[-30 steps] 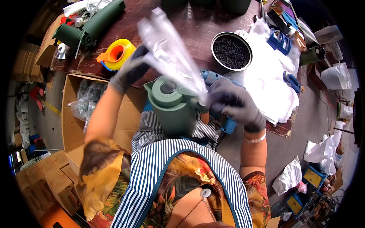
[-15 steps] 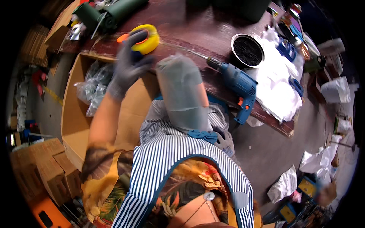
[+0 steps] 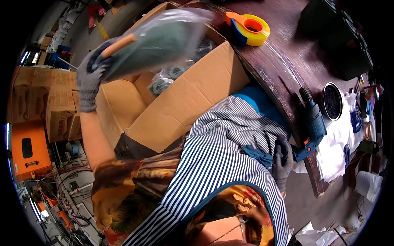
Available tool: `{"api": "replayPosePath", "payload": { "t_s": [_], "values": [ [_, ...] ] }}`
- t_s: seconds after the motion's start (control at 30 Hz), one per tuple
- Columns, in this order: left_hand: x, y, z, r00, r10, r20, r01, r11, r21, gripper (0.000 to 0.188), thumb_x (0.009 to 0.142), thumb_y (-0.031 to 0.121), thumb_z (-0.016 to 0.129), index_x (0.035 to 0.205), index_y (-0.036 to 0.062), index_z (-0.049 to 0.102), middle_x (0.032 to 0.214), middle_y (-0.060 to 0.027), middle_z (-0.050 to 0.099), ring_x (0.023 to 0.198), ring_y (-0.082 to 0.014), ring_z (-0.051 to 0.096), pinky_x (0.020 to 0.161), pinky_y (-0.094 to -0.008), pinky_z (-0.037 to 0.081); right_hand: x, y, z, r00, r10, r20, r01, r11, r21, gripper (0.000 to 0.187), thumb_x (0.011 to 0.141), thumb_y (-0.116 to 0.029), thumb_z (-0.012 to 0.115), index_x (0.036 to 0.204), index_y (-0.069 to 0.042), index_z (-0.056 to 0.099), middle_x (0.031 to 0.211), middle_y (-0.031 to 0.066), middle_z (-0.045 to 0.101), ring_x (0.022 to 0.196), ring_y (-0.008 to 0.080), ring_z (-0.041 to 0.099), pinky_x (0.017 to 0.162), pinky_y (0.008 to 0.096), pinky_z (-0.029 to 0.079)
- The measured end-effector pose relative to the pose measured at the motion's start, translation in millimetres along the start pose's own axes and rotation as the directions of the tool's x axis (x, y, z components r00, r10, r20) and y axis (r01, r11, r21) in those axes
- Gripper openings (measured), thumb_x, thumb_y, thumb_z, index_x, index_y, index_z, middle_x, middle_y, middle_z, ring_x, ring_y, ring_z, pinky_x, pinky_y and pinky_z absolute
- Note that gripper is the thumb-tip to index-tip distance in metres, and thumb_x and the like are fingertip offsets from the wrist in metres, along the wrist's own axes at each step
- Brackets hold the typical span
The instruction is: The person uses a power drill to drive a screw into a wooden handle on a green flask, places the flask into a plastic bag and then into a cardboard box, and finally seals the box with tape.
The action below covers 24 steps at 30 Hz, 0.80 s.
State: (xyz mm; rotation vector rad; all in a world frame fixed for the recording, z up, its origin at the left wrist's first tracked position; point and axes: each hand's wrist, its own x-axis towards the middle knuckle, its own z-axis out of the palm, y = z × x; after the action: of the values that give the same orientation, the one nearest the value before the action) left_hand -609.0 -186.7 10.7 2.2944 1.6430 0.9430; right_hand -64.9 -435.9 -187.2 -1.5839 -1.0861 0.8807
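My left hand (image 3: pixel 91 82), in a grey glove with a bare fingertip showing, is closed round a dark green roll in a clear plastic bag (image 3: pixel 154 47). The bagged roll is held tilted above an open cardboard box (image 3: pixel 180 98), and its far end is blurred. Inside the box lie clear plastic bags (image 3: pixel 168 78) with greenish round things in them. Low by my lap, my gloved right hand (image 3: pixel 283 160) rests against the striped apron, beside a blue cloth tie (image 3: pixel 257 155). Its fingers are bent and partly hidden, so their grip is unclear.
On the dark red table (image 3: pixel 283 69) stand a yellow tape roll in an orange-and-blue dispenser (image 3: pixel 256 33), a blue power drill (image 3: pixel 314 123), a round tub of black pieces (image 3: pixel 332 101) and white plastic sheeting (image 3: pixel 336 151). Stacked cartons (image 3: pixel 59 110) and an orange case (image 3: pixel 28 147) are at the left.
The bagged roll has gone from upright over my lap to over the box at the left. My left hand, open near the tape before, now grips it. The view has turned left.
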Motion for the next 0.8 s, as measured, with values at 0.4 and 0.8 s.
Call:
{"api": "replayPosePath", "payload": {
  "t_s": [0.4,0.8],
  "values": [
    [-8,-213,300,0.732,-0.391,0.557,-0.319,0.526,0.788,0.024,0.086,0.032,0.060,0.098,0.0167,0.074,0.111,-0.0095,0.072,0.113,-0.0263,0.065,0.095,-0.0440,0.049,-5,-3,-34,0.893,-0.214,-0.395,-0.093,0.771,-0.629,0.045,0.094,-0.016,0.068,0.136,-0.003,0.058,0.132,0.0206,0.058,0.122,0.0361,0.056,0.103,0.0427,0.046],
    [331,276,348,0.609,0.784,0.119,-0.793,0.607,0.052,0.050,0.092,0.040,0.066,0.133,0.0114,0.058,0.127,-0.0155,0.063,0.114,-0.0335,0.061,0.096,-0.0414,0.050,26,36,-55,0.751,-0.084,-0.655,-0.454,0.654,-0.605,0.099,0.076,-0.027,0.076,0.158,-0.005,0.024,0.132,0.0286,0.048,0.116,0.0469,0.056,0.097,0.0488,0.049]
  ]
}}
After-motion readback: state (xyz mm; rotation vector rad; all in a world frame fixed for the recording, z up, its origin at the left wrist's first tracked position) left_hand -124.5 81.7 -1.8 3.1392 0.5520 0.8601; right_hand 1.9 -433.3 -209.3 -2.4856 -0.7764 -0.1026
